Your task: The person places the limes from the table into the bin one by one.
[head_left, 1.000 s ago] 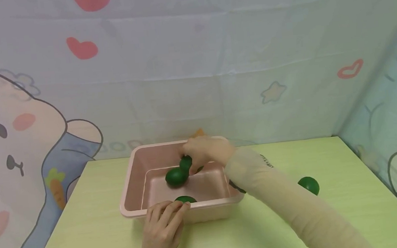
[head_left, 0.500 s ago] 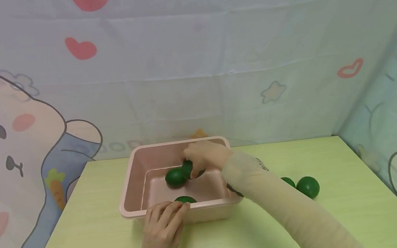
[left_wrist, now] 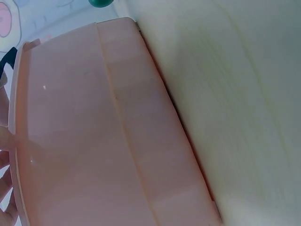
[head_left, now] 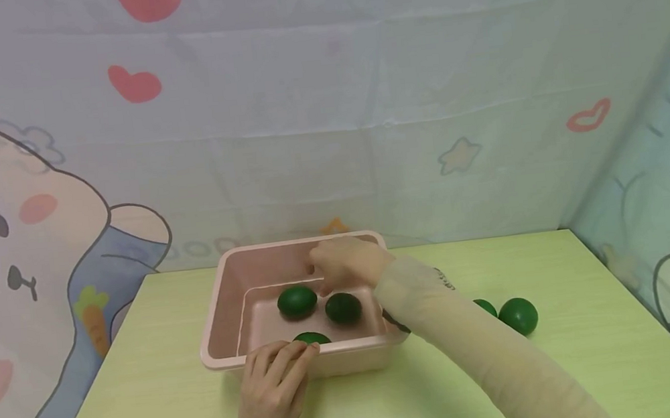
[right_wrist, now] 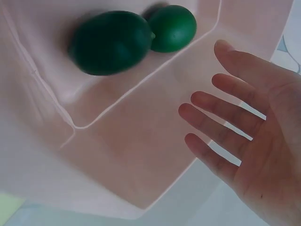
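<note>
A pink plastic basin (head_left: 213, 332) stands on the table with several dark green, lime-like oval fruits inside. My left hand (head_left: 276, 389) grips its front rim, fingers bent over the edge; a green fruit (head_left: 312, 337) lies just behind those fingertips. My right hand (head_left: 349, 261) is over the basin's back right part, its fingers spread and holding nothing, as the right wrist view shows. Below it rests a darker green fruit (head_left: 343, 308), with another green fruit (head_left: 297, 303) to its left. In the right wrist view the larger fruit (right_wrist: 110, 43) overlaps the smaller one (right_wrist: 173, 28).
A round green fruit (head_left: 518, 316) and a second green one (head_left: 486, 307), partly hidden by the right sleeve, lie on the table (head_left: 591, 352) right of the basin. A cartoon-printed cloth (head_left: 385, 96) hangs behind the table.
My right hand has let go of the dark green fruit, which now lies on the basin floor beside the other one. My left hand stays at the rim.
</note>
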`<action>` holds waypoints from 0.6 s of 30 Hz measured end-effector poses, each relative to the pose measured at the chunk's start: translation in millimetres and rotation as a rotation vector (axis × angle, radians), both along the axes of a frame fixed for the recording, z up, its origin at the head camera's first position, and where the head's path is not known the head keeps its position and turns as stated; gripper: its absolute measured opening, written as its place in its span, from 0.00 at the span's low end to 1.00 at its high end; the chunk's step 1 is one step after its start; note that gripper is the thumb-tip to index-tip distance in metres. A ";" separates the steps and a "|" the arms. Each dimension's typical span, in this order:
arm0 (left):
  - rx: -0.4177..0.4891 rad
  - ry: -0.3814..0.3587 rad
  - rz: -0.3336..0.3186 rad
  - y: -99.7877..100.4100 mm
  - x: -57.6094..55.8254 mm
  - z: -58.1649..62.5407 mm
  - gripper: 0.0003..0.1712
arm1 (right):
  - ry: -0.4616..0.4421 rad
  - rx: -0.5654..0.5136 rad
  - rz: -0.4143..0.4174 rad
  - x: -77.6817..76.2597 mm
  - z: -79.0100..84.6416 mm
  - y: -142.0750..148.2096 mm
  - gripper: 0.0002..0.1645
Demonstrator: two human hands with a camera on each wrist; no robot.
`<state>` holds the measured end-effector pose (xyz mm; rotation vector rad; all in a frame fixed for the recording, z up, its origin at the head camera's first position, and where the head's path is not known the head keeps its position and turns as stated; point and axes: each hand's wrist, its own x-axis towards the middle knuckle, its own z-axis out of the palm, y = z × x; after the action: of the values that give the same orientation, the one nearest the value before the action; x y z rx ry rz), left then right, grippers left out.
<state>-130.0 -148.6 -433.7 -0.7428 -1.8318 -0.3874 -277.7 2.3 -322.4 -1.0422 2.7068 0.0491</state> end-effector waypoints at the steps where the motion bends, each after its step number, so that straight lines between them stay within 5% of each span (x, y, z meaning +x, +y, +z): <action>1: -0.001 0.003 0.000 -0.2 -0.1 0.1 0.17 | -0.003 -0.002 0.000 -0.2 0.7 0.4 0.23; 18: 0.008 -0.010 -0.003 1.1 1.1 -0.8 0.18 | -0.102 -0.179 -0.018 -4.1 18.8 21.2 0.27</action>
<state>-128.8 -147.4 -434.5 -0.7394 -1.8380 -0.4003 -281.9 23.5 -303.6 -1.0376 2.6656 -0.2464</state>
